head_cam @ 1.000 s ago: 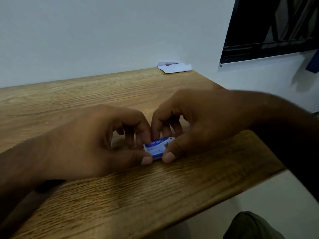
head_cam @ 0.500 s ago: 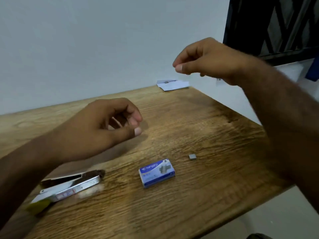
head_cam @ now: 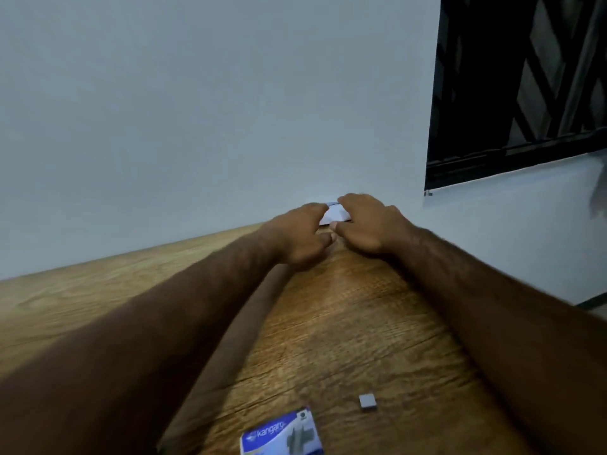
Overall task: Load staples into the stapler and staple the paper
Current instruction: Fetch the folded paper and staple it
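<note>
**Both hands reach the paper at the far edge of the table**

The left hand (head_cam: 300,234) lies at the far side of the wooden table (head_cam: 98,307), its fingers loosely curled and touching the near-left side of the folded white paper (head_cam: 335,214). I cannot tell if it already pinches the sheet. Just to its right, the right hand (head_cam: 368,224) covers the paper from above with fingers bent over it; a firm hold is not visible either.

Judging from this, the paper is only being fetched and nothing is stapled yet. The stapler is not in view, so I cannot say if staples are loaded. The blue staple box (head_cam: 282,433) lies closed at the near edge, between the two forearms, and a small grey staple block (head_cam: 367,401) lies loose beside it to the right.

The paper sits against the wall (head_cam: 197,110), close to the table's right edge, so it can only come toward the person. The middle of the table is free for this.
</note>
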Demonstrator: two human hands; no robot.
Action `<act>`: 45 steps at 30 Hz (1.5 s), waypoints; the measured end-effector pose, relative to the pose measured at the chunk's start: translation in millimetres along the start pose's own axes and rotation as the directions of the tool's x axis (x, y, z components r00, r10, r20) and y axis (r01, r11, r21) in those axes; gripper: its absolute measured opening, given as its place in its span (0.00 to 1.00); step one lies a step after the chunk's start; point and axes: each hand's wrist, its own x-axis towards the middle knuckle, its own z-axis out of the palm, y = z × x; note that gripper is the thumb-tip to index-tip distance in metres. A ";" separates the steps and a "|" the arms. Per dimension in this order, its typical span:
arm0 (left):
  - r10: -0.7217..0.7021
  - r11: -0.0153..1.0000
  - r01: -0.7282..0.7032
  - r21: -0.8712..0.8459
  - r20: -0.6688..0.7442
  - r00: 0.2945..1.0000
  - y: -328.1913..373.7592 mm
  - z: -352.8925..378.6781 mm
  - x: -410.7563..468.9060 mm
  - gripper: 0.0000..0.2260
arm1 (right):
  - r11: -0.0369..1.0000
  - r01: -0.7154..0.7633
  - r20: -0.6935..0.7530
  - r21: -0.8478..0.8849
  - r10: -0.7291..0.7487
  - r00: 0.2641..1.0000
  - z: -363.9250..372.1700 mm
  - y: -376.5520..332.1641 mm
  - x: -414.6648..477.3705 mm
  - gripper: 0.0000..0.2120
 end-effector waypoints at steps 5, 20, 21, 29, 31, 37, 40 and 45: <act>-0.109 0.992 0.100 0.073 0.124 0.986 -5.4 20.1 25.0 0.20 | 0.994 -0.038 0.139 -0.098 0.051 0.989 6.1 7.1 4.5 0.21; -0.041 0.993 0.050 0.104 -0.086 0.995 -36.4 -5.2 -53.4 0.11 | 0.979 0.201 0.170 0.035 -0.204 0.964 -12.2 -41.0 -20.7 0.09; -0.034 0.995 0.042 0.093 -0.084 0.996 -37.5 -9.0 -64.4 0.10 | 0.973 0.230 0.186 0.036 -0.233 0.955 -14.3 -48.6 -25.9 0.09; 0.036 0.999 -0.036 -0.006 -0.034 0.999 -48.7 -41.7 -170.2 0.04 | 0.866 0.491 0.314 0.094 -0.494 0.811 -23.1 -109.1 -73.5 0.08; 0.049 0.998 -0.051 -0.034 -0.047 0.998 -52.4 -45.7 -190.8 0.05 | 0.840 0.527 0.332 0.130 -0.537 0.775 -21.9 -117.9 -80.5 0.07; -0.034 0.964 0.004 -0.266 -0.106 0.994 -72.1 -44.8 -223.0 0.08 | 0.771 0.629 0.319 0.103 -0.625 0.713 -16.9 -135.2 -92.1 0.08; -0.072 0.936 0.053 -0.348 -0.039 0.997 -80.1 -46.6 -229.2 0.10 | 0.773 0.621 0.289 0.132 -0.629 0.722 -13.1 -137.7 -94.4 0.09; -0.101 0.891 0.096 -0.444 0.012 0.995 -87.4 -48.2 -244.3 0.09 | 0.734 0.651 0.121 0.193 -0.677 0.726 -18.0 -160.6 -118.3 0.10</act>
